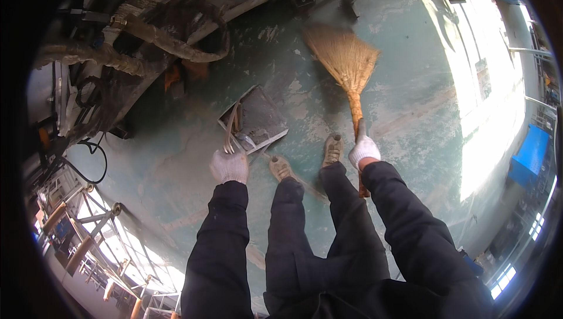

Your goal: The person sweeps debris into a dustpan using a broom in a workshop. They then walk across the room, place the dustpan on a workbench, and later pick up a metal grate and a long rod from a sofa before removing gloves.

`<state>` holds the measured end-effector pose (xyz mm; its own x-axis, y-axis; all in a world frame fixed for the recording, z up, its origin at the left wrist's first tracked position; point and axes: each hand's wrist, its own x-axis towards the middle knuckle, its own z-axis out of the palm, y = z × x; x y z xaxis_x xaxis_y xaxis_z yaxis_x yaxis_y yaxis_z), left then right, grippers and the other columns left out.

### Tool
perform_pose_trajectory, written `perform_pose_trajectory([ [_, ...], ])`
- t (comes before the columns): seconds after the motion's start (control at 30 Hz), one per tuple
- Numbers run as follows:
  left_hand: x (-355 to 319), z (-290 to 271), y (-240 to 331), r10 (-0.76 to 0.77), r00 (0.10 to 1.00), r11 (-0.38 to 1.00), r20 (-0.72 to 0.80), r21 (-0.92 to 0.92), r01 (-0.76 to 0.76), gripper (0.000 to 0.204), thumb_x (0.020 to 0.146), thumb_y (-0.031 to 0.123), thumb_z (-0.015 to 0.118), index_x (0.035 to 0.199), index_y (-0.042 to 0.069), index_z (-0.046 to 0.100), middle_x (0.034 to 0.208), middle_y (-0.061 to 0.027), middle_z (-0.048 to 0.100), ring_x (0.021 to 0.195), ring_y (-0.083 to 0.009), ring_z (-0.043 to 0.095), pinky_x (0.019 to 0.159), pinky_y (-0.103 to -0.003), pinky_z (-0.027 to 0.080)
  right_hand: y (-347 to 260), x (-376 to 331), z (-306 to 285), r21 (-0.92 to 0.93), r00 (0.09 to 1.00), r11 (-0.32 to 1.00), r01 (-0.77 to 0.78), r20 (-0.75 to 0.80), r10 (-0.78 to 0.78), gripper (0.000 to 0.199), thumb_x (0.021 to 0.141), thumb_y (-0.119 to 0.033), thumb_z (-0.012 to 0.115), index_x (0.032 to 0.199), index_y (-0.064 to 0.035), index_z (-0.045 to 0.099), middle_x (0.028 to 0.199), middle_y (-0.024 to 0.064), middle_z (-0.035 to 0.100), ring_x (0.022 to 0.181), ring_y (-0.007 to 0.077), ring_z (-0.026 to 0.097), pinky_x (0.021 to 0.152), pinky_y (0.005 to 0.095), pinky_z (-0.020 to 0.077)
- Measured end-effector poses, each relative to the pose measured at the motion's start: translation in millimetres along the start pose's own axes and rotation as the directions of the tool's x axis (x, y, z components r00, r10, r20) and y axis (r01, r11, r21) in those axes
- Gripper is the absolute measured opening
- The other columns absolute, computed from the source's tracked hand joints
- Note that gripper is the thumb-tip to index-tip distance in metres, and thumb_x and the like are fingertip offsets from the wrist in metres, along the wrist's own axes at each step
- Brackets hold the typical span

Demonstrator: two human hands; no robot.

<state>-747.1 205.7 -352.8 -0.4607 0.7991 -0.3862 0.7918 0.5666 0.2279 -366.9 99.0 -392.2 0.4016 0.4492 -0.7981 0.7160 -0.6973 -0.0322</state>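
Note:
My right hand [364, 150], in a white knit glove, is closed round the handle of a straw broom [346, 55]. The bristles fan out ahead of my feet and look slightly blurred at their far tips. A shallow, dusty dustpan [269, 142] hangs from or rests at my left hand [229, 167], also gloved, whose fingers are wrapped round its bent handle. Inside the pan lie some grey dirt and a small pale scrap [247, 141]. Whether the pan touches the floor I cannot tell.
A large dusty machine [170, 8] with thick wrapped hoses [158, 37] takes up the far left. Dark metal legs [352, 2] stand beyond the broom. Metal frames with rollers [97, 219] are at the near left. The worn green floor [404, 84] has bright sunlight at right, near a blue box [529, 150].

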Motion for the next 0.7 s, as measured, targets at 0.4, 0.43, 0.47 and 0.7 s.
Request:
perform_pose_trajectory([
  [0.4, 8.8, 3.6, -3.0, -0.022, 1.000, 0.998, -0.005, -0.065, 0.022, 0.041, 0.080, 0.030, 0.080, 0.089, -0.010, 0.079, 0.089, -0.0385, 0.075, 0.094, -0.0549, 0.079, 0.084, -0.057, 0.062, 11.8, -199.0, 45.1, 0.266, 0.890, 0.963, 0.047, 0.426, -0.161, 0.111, 0.086, -0.008, 0.072, 0.184, -0.0131, 0.019, 0.134, 0.0391, 0.074, 0.130, 0.0534, 0.072, 0.111, 0.0512, 0.0579],
  [0.43, 11.4, -2.2, -15.7, -0.014, 1.000, 0.997, 0.011, -0.081, 0.015, 0.041, 0.080, 0.030, 0.080, 0.089, -0.010, 0.078, 0.088, -0.0389, 0.074, 0.094, -0.0546, 0.079, 0.083, -0.057, 0.061, 22.5, -216.0, 23.6, 0.330, 0.905, 0.941, 0.079, 0.372, -0.206, 0.113, 0.085, -0.010, 0.076, 0.184, -0.0151, 0.021, 0.137, 0.0376, 0.074, 0.131, 0.0535, 0.072, 0.112, 0.0506, 0.0577],
  [0.47, 14.4, -6.1, -26.8, -0.015, 1.000, 0.996, 0.020, -0.084, 0.017, 0.042, 0.079, 0.030, 0.080, 0.089, -0.010, 0.078, 0.088, -0.0394, 0.073, 0.095, -0.0543, 0.079, 0.082, -0.057, 0.061, 31.6, -230.3, 4.4, 0.314, 0.917, 0.947, 0.062, 0.358, -0.179, 0.114, 0.084, -0.011, 0.078, 0.184, -0.0169, 0.023, 0.139, 0.0368, 0.073, 0.133, 0.0531, 0.071, 0.113, 0.0500, 0.0575],
  [0.7, -31.3, -24.4, -81.3, -0.079, 0.993, 0.977, 0.092, -0.192, 0.096, 0.040, 0.076, 0.029, 0.082, 0.082, -0.010, 0.070, 0.079, -0.0352, 0.070, 0.083, -0.0506, 0.078, 0.078, -0.055, 0.059, 75.7, -248.1, -100.0, 0.481, 0.954, 0.874, 0.060, 0.231, -0.193, 0.117, 0.080, -0.014, 0.086, 0.181, -0.0025, 0.027, 0.134, 0.0238, 0.077, 0.119, 0.0371, 0.078, 0.104, 0.0421, 0.0617],
])
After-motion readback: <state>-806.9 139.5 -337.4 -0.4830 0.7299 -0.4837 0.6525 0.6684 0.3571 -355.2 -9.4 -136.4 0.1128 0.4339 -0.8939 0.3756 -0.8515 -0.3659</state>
